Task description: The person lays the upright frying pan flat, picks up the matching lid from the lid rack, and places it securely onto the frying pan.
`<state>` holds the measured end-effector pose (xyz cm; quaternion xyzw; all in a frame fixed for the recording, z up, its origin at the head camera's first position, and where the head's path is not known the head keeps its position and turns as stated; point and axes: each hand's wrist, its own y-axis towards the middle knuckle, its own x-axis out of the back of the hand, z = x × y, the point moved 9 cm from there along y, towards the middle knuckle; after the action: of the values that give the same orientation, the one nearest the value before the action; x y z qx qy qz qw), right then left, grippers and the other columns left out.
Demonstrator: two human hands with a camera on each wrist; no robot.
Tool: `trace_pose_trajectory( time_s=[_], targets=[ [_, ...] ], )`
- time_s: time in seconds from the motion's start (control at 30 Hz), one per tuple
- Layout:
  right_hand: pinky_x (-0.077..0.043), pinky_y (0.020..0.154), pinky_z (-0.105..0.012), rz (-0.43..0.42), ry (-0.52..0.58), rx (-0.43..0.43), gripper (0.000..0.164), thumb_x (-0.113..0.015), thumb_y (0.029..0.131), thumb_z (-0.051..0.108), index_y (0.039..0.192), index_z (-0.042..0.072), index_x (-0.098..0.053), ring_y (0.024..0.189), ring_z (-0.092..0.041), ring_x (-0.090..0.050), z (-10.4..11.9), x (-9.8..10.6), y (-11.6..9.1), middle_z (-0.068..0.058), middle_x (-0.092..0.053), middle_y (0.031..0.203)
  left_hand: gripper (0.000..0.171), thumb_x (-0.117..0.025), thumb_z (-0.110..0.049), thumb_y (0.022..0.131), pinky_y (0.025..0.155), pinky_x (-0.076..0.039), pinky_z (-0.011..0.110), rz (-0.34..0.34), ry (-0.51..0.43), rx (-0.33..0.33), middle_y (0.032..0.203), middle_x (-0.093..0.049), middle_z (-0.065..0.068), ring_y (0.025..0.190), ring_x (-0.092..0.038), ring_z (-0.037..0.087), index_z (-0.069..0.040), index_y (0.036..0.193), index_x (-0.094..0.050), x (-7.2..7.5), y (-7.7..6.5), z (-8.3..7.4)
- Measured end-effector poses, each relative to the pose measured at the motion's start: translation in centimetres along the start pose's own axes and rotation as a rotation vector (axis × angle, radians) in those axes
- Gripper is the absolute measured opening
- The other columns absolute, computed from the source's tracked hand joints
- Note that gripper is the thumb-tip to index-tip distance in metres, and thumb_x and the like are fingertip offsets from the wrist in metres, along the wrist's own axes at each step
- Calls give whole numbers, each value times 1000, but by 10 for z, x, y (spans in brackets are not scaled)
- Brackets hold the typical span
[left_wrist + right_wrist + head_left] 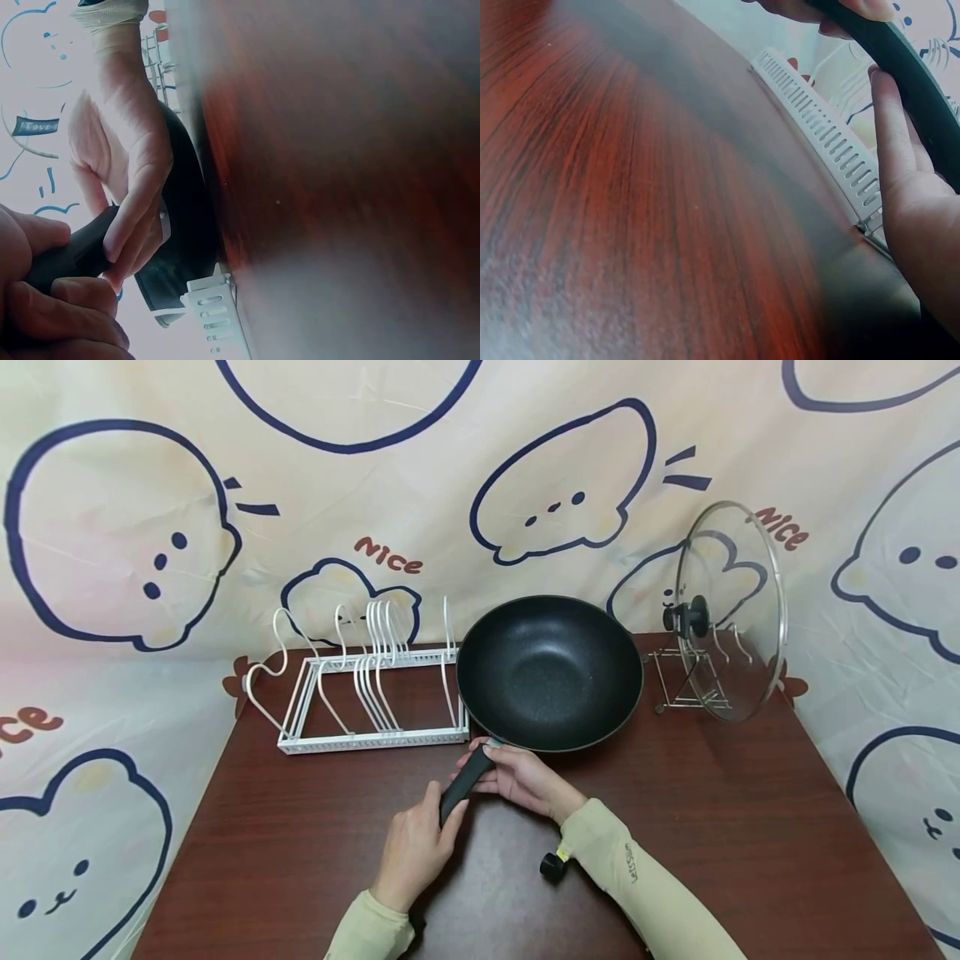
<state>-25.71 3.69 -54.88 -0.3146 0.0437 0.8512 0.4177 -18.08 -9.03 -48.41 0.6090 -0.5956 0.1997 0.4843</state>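
A black wok (pixel 551 675) tilts toward me over the middle of the table, its dark inside showing. Its black handle (pixel 465 783) points down and left. My left hand (pixel 414 853) grips the handle's end, with the fingers curled around it in the left wrist view. Nearer the pan, my right hand (pixel 525 781) holds the handle between the thumb above and the fingers underneath. Whether the wok's base touches the table cannot be told. Just left of the wok stands a white rack (pixel 375 741) with several upright curved dividers.
A glass lid (pixel 780 602) with a black knob stands upright in a small wire holder (pixel 686 702) at the back right. The brown wooden table (pixel 300 843) meets a cartoon-printed cloth (pixel 435 510) behind and at both sides.
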Motion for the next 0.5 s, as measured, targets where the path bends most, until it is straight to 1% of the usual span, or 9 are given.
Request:
trace_pose_trajectory(
  time_s=[0.23, 0.43, 0.5],
  targets=[
    [-47, 110, -48, 9, -8, 2, 47, -35, 114, 20, 151, -6, -24, 128, -30, -64, 0, 0, 1, -11, -64, 128, 29, -73, -30, 98, 45, -29, 24, 9, -13, 8, 58, -41, -10, 46, -40, 8, -9, 94, -54, -2, 0, 1],
    [-47, 110, -49, 25, 0, 3, 50, -36, 114, 21, 152, -9, -20, 127, -29, -65, -1, -2, 1, -12, -64, 129, 28, -72, -30, 98, 45, -29, 23, 35, -22, 30, 58, -40, -10, 47, -38, 7, -9, 95, -54, -5, -2, 3],
    [-48, 109, -48, 27, 2, 6, 50, -37, 114, 21, 151, -9, -21, 126, -29, -65, -2, -2, 1, -12, -64, 129, 28, -72, -30, 99, 45, -29, 23, 43, -23, 34, 58, -39, -9, 47, -37, 7, -9, 94, -53, -5, -2, 3]
  ],
)
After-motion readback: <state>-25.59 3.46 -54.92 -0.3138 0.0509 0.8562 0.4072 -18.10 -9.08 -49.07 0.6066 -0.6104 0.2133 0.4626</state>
